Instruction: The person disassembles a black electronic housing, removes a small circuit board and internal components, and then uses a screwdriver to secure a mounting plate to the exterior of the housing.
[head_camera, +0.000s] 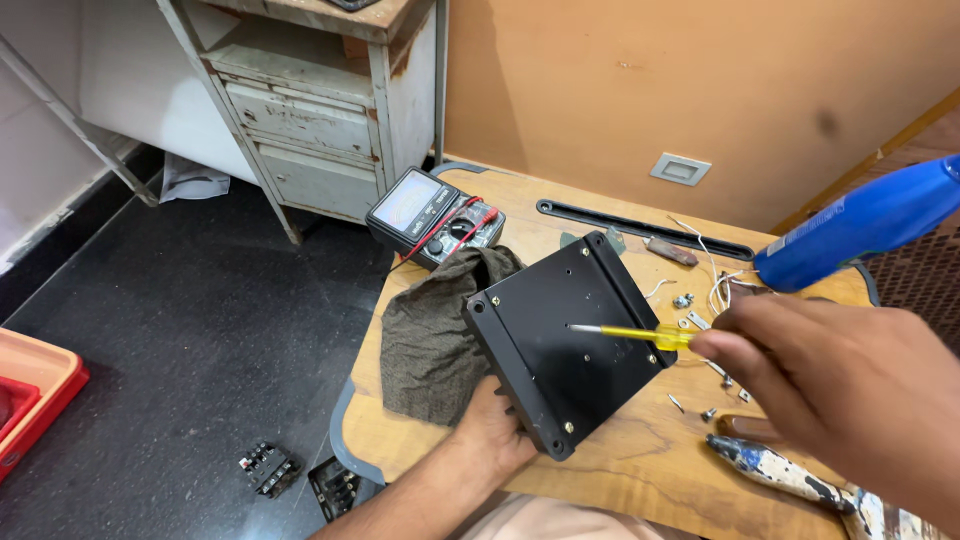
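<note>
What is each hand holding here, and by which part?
The left hand grips the black box by its lower edge. The right hand holds a yellow screwdriver by its handle end, tip on the box.

An analogue multimeter (432, 214) with red and black leads sits at the eleven o'clock corner of the wooden counter (640, 470), touching a crumpled olive-brown cloth (430, 335) that spreads toward eight o'clock. A long black slotted strip (640, 224) lies along the one o'clock edge, with white wires (715, 285) and small screws and metal bits (700, 330) scattered toward three o'clock. A blue cylinder (865, 222) juts in at two o'clock. A paint-spattered tool handle (785, 472) lies at five o'clock. On the dark floor, black switch parts (268, 468) at seven o'clock, a red tray (35, 395) at nine, a worn grey cabinet (315, 110) at twelve
</note>
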